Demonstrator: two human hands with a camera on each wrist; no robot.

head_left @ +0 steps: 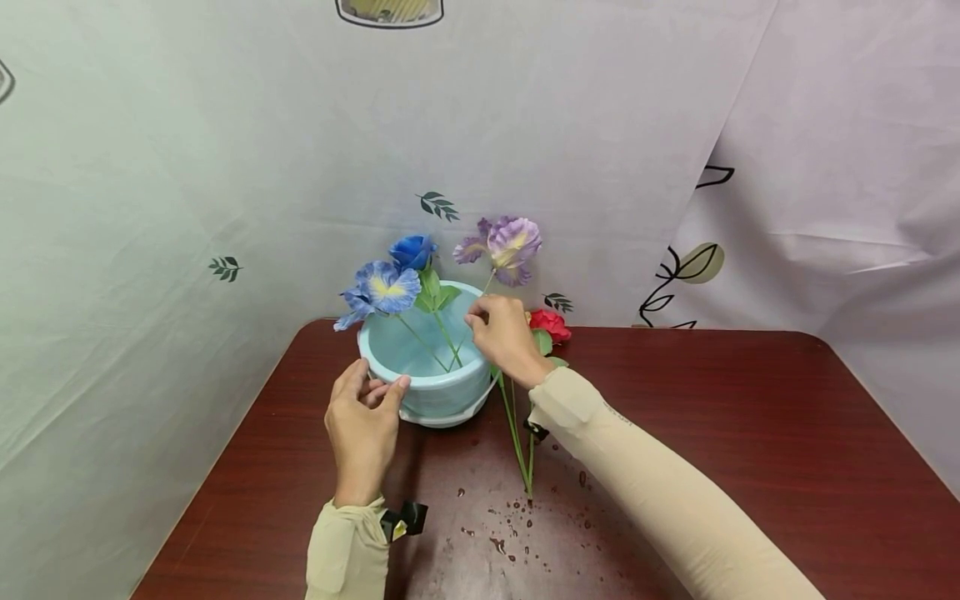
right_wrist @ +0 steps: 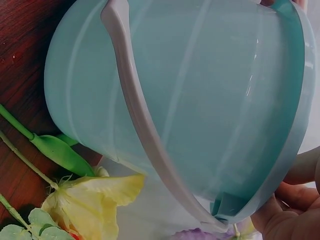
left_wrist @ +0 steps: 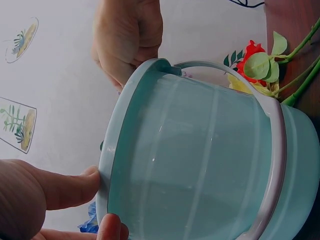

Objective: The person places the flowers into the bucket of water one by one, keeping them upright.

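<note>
A light blue bucket (head_left: 442, 396) stands at the back left of the table. My left hand (head_left: 365, 421) holds its near left rim; in the left wrist view the thumb (left_wrist: 70, 190) presses on the rim. A blue iris (head_left: 386, 287) and a blue rose (head_left: 412, 252) lean inside the bucket with their blooms above the rim. At the right rim, my right hand (head_left: 508, 333) pinches the stem of a purple iris (head_left: 512, 247), whose bloom rises above the fingers. The stem's lower part runs down into the bucket.
Right of the bucket lie a red flower (head_left: 551, 325) and a yellow flower (right_wrist: 95, 200), their green stems (head_left: 517, 442) pointing toward me. Water drops (head_left: 498, 546) dot the dark red table (head_left: 712, 433). The bucket's pale handle (right_wrist: 140, 120) hangs down its near side. A printed curtain (head_left: 600, 125) hangs behind.
</note>
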